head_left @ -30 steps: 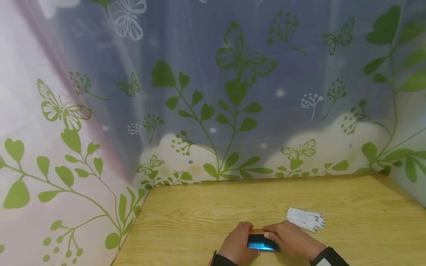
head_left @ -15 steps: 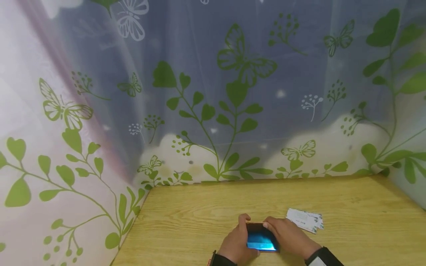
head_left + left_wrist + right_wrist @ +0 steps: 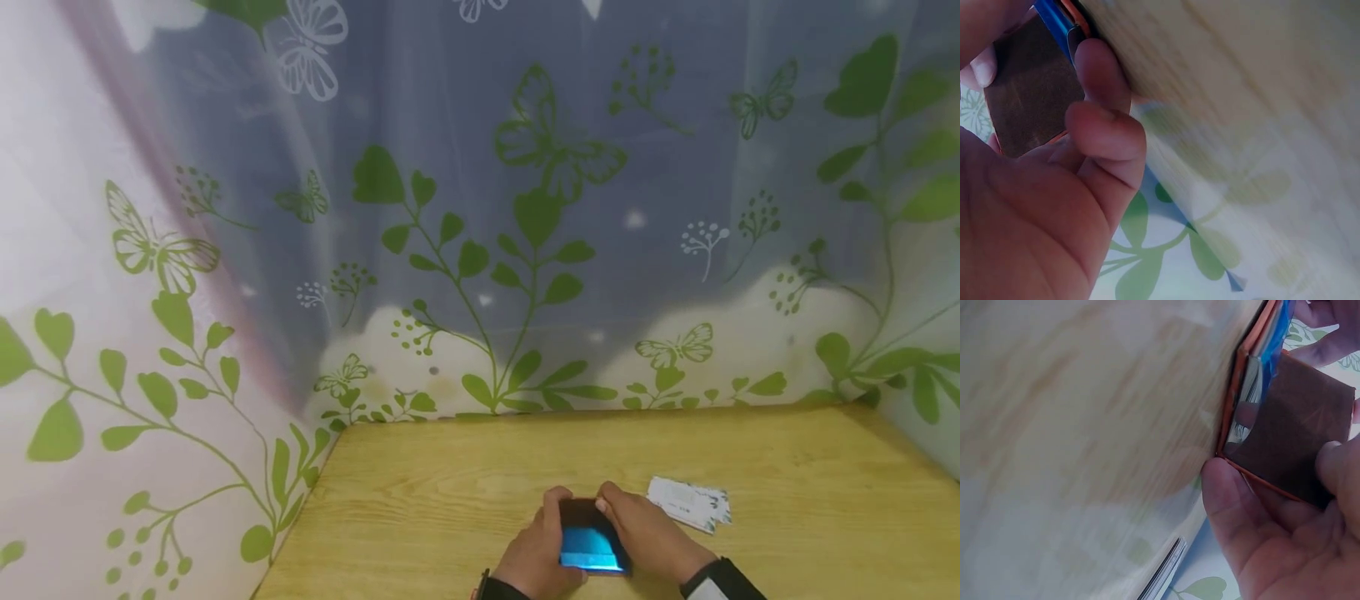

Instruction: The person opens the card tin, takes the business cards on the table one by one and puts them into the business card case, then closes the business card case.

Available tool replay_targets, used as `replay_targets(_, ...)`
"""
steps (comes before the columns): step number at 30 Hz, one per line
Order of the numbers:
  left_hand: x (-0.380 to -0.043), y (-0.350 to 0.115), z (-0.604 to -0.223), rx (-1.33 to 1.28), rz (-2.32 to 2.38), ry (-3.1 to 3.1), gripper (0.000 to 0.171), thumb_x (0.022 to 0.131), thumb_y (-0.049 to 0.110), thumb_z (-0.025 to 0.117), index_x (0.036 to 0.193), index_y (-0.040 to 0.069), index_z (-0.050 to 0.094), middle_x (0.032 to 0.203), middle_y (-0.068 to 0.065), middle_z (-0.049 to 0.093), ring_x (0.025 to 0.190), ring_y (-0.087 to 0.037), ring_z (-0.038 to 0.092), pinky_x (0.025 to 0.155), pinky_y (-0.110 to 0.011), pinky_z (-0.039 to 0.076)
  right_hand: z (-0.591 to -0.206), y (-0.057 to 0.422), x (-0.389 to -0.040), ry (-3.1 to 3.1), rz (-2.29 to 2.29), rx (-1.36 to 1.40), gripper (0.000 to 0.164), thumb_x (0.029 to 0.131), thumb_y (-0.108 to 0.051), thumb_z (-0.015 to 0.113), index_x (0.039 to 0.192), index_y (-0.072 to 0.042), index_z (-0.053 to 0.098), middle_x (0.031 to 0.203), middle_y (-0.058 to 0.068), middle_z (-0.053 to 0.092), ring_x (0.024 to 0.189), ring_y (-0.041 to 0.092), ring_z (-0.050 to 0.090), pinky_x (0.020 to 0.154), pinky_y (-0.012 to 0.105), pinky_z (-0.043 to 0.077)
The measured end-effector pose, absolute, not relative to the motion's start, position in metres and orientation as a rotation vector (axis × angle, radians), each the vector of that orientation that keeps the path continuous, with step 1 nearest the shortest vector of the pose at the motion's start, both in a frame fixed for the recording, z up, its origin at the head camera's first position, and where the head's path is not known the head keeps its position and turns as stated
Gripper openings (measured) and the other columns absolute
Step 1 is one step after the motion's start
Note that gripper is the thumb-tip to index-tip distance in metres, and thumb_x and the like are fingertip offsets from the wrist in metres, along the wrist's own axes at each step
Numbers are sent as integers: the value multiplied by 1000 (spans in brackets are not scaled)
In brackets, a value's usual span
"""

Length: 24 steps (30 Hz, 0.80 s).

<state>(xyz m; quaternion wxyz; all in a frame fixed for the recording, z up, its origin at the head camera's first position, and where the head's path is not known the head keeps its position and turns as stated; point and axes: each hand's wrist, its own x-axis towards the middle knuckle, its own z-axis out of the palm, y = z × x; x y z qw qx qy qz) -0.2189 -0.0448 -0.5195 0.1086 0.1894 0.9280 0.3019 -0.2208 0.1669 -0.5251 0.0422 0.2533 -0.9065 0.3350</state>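
A small brown leather card holder [image 3: 579, 512] with orange edges is held up low in the head view. My left hand [image 3: 531, 550] grips its left side, the index finger bent at the top corner. Around its right side curl the fingers of my right hand [image 3: 651, 532], with the thumb on the near face. Shiny blue shows on the card holder's lower face in the head view. In the right wrist view, a curved brown pocket [image 3: 1307, 419] lies over a stack of cards, the outermost a blue card [image 3: 1270, 370].
A few white printed cards [image 3: 684, 502] with leafy edges lie on the wooden table [image 3: 420, 467] just beyond my right hand. A curtain [image 3: 450, 275] with leaves and butterflies hangs along the table's back and left edges.
The card holder has tipped so more of its dark and blue face shows. My right thumb has moved off that face toward the upper right corner. The head view has shifted slightly.
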Motion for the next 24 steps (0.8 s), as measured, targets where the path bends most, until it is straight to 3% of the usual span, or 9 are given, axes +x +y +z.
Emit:
replay_targets(6,-218,-46,-520,567,866,2705,95,79,18,91,147,31,27,129,-17,58,93,-27,67,82,-44,57,-527,170,-220,-2691,1016,859,7,111,-7,45,114,-8,52,100,5,70,85,15,67,71,37,56)
replay_targets(10,-217,-46,-517,573,876,2699,96,80,16,91,149,29,27,129,-17,57,96,-27,67,85,-45,57,-530,171,-221,-2660,1025,896,15,108,2,45,119,-7,50,106,11,71,92,22,70,75,39,58)
replay_targets(16,-221,-47,-516,545,869,2705,104,77,19,94,156,31,26,131,-18,58,100,-27,66,87,-47,57,-527,171,-224,-2764,1084,830,33,103,8,49,135,0,44,119,16,68,106,33,69,88,49,56)
replay_targets(24,-228,-53,-521,536,840,2741,118,68,27,99,162,31,28,131,-21,57,90,-27,66,75,-46,58,-525,165,-217,-2908,1267,527,75,95,-2,72,153,7,26,133,25,58,121,37,60,103,59,46)
